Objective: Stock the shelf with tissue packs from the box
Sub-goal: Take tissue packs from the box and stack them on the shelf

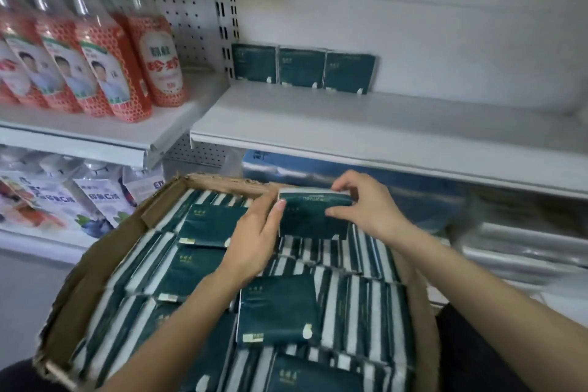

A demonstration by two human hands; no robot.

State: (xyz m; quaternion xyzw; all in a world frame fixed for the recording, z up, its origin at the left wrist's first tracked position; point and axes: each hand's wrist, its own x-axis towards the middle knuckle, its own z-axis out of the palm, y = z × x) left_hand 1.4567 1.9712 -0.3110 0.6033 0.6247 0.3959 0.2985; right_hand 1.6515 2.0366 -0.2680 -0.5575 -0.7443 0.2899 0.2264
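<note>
An open cardboard box [95, 264] in front of me is packed with several dark green tissue packs, some lying flat on top [276, 309]. Both hands hold one dark green tissue pack [313, 215] upright at the box's far edge. My left hand [254, 238] presses its left side and my right hand [366, 200] grips its right end and top. Three matching packs [302, 68] stand in a row at the back left of the white shelf [366, 127].
Red-labelled bottles [95, 51] fill the neighbouring shelf on the left, past a perforated upright [227, 9]. Below are white drink bottles [95, 197] and blue wrapped bundles [381, 181]. The white shelf has bare surface to the right of the three packs.
</note>
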